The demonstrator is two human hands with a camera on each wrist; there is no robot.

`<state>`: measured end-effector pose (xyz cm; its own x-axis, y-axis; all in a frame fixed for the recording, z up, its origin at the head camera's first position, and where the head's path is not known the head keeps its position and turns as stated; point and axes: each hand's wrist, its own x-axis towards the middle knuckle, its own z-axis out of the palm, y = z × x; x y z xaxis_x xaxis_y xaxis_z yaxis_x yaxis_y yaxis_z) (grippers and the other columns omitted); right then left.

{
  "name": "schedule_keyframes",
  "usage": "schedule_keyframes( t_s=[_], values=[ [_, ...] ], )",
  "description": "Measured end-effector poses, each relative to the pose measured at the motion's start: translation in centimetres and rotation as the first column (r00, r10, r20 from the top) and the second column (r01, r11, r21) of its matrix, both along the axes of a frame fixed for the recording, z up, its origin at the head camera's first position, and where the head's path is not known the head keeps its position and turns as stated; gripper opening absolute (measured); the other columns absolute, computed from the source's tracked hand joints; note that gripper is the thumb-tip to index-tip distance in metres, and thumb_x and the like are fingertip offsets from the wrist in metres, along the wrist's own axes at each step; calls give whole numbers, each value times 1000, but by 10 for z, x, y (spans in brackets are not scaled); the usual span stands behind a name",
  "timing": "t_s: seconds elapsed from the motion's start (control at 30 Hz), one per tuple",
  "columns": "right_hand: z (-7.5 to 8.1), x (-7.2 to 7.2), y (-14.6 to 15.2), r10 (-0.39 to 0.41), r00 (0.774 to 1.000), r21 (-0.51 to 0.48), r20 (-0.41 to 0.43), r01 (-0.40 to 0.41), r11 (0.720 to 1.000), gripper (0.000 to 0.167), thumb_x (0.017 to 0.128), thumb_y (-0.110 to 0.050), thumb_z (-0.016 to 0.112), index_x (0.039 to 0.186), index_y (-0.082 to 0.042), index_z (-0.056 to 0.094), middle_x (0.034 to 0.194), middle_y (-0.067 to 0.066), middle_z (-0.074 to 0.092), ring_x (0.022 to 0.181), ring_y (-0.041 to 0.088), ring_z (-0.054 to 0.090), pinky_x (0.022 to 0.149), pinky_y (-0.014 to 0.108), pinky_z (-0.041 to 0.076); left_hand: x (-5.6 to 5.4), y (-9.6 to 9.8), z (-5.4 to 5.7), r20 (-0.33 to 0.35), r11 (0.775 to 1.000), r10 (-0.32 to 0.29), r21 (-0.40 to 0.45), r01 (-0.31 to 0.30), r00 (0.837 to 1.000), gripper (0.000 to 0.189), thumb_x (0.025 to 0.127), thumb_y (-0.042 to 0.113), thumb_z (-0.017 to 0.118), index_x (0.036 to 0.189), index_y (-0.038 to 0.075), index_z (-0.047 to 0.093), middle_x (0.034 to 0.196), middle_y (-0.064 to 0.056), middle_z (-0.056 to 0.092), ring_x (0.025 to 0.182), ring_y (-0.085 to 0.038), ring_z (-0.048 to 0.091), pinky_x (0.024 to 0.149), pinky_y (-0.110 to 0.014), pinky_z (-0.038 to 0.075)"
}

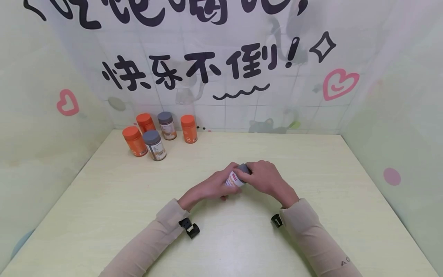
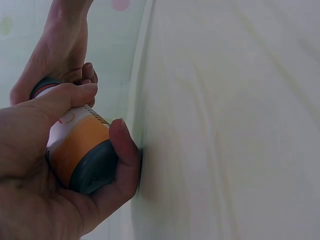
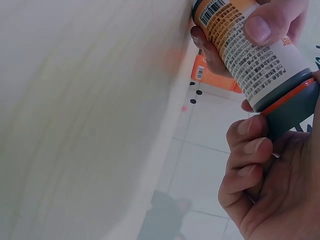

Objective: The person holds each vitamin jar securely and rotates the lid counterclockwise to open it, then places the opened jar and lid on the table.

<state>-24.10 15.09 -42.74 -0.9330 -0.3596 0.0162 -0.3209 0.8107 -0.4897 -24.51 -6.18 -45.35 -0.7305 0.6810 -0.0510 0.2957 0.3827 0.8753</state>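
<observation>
Above the middle of the table, my left hand (image 1: pixel 217 184) grips the body of a pill bottle (image 1: pixel 232 180) with a white and orange label. My right hand (image 1: pixel 266 177) holds its grey cap (image 1: pixel 243 168), thumb on one side. The bottle leans, cap end toward the right hand. In the left wrist view, fingers and thumb wrap round the bottle (image 2: pixel 80 145), whose dark base faces the camera. The right wrist view shows an orange ring (image 3: pixel 289 96) between the label and the grey cap (image 3: pixel 295 111), with fingers curled beside the cap.
At the back left of the table (image 1: pixel 214 246) stand upright bottles: orange ones (image 1: pixel 136 143) with orange caps and grey-capped ones (image 1: pixel 156 147) with pale labels. One orange bottle (image 1: pixel 189 130) is slightly apart, to their right. Printed walls (image 1: pixel 311 111) enclose the table's back and sides.
</observation>
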Motion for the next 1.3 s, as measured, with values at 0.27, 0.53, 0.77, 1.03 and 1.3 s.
schedule_keyframes(
  t_s=[0.27,0.53,0.77,1.03,1.3],
  values=[
    [1,0,1,3,1000,1,24,-3,1000,54,99,-65,51,71,-18,51,63,-3,43,58,14,43,56,29,34,0,1,1,-4,1000,6,-5,-6,1000,54,97,19,70,141,21,39,111,-13,59,79,-20,61,55,-32,57],
    [5,2,3,-30,1000,70,0,30,997,61,98,-73,43,75,-18,55,65,-1,50,59,17,49,55,30,38,2,1,1,0,1000,16,-12,-16,1000,52,98,18,69,140,23,39,110,-13,59,78,-20,61,55,-31,56],
    [11,3,6,-47,999,93,5,46,995,60,99,-70,45,71,-17,54,63,-1,47,56,16,46,53,30,35,1,2,-1,-6,1000,11,-16,-11,1000,52,98,17,69,140,23,39,110,-12,60,77,-20,61,55,-30,56],
    [13,2,8,-26,999,77,31,23,997,61,97,-73,46,74,-17,54,65,-1,48,57,16,45,53,30,35,0,3,0,-8,1000,6,-15,-6,1000,52,98,17,69,141,22,39,111,-13,60,75,-19,62,55,-31,56],
    [14,3,9,-9,999,62,37,7,998,56,95,-72,49,78,-19,56,65,-2,50,58,15,46,54,30,36,0,2,1,4,1000,13,-28,-13,1000,54,98,19,69,141,22,39,113,-13,59,76,-20,62,56,-30,56]
  ],
)
